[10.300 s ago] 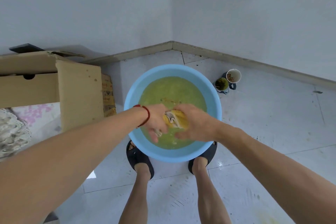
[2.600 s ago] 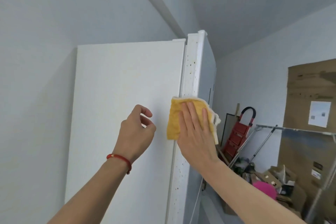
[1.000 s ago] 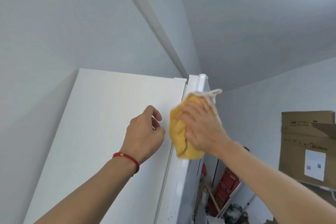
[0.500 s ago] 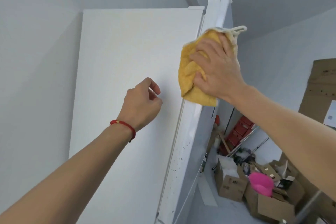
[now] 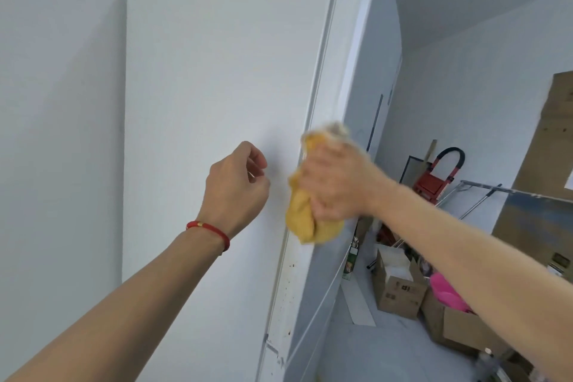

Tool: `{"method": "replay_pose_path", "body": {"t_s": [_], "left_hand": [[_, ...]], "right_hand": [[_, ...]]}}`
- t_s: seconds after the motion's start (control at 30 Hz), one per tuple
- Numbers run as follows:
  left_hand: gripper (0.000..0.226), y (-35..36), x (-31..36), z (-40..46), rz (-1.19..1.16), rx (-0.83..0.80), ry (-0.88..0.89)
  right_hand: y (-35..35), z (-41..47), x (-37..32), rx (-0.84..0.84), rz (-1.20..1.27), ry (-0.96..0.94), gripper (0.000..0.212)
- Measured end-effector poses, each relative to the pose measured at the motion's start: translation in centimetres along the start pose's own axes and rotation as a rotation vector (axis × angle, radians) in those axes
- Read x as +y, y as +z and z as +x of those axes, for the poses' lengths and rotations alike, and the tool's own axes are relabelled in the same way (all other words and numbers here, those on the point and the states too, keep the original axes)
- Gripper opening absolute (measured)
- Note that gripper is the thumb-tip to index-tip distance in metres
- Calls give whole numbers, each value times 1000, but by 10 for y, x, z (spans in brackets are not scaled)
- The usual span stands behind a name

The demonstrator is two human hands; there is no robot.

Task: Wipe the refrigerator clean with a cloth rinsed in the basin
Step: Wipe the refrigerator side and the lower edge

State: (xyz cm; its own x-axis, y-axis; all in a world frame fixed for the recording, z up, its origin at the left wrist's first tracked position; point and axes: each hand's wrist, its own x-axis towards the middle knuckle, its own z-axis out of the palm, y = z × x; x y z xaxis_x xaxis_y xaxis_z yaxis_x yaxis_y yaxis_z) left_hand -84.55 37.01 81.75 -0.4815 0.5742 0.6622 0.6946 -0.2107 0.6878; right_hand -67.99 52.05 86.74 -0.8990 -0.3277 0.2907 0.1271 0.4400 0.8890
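We are at the big white fridge, in the wiping step, working on its front side edge, and we think more rubbing is needed lower down where little dark spots show. Our right hand squeezes the bunched yellow cloth against that edge. Our left hand hangs loosely curled near the side, holding nothing.

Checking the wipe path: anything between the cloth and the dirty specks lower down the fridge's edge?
Nothing visible. The right hand grips the yellow cloth against the refrigerator edge, and the dark specks lie directly below on bare edge. The left hand hovers off to the side.
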Motion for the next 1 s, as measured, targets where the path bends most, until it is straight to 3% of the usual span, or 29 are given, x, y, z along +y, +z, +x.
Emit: {"method": "replay_pose_path", "body": {"t_s": [0.1,0.23,0.3,0.4,0.5,0.57,0.67,0.77,0.87,1.0], "left_hand": [[20,-2,-1,-1,17,9,4],[21,-4,-12,-6,36,2,-24],[20,-6,-16,-9,42,0,-48],[20,-4,-21,-17,50,-39,-70],[20,-6,-28,-27,76,-96,-75],[20,-8,-33,-31,85,-106,-92],[20,-5,-40,-37,74,-94,-134],[19,4,-51,-51,61,-104,-178],[20,12,-68,-72,48,-124,-236],[21,20,-88,-110,53,-185,-326]], "right_hand": [[-14,19,45,132,-61,193,22],[-2,19,2,213,67,377,21],[14,-4,-55,123,157,326,19],[31,-50,-134,-130,277,40,17],[28,-61,-127,-233,234,-79,26],[16,-47,-79,-153,110,-27,35],[-1,-17,-3,104,-2,251,34],[6,-2,-19,235,53,419,28],[35,-28,-121,56,210,364,31],[69,-87,-267,-352,254,22,23]]}}
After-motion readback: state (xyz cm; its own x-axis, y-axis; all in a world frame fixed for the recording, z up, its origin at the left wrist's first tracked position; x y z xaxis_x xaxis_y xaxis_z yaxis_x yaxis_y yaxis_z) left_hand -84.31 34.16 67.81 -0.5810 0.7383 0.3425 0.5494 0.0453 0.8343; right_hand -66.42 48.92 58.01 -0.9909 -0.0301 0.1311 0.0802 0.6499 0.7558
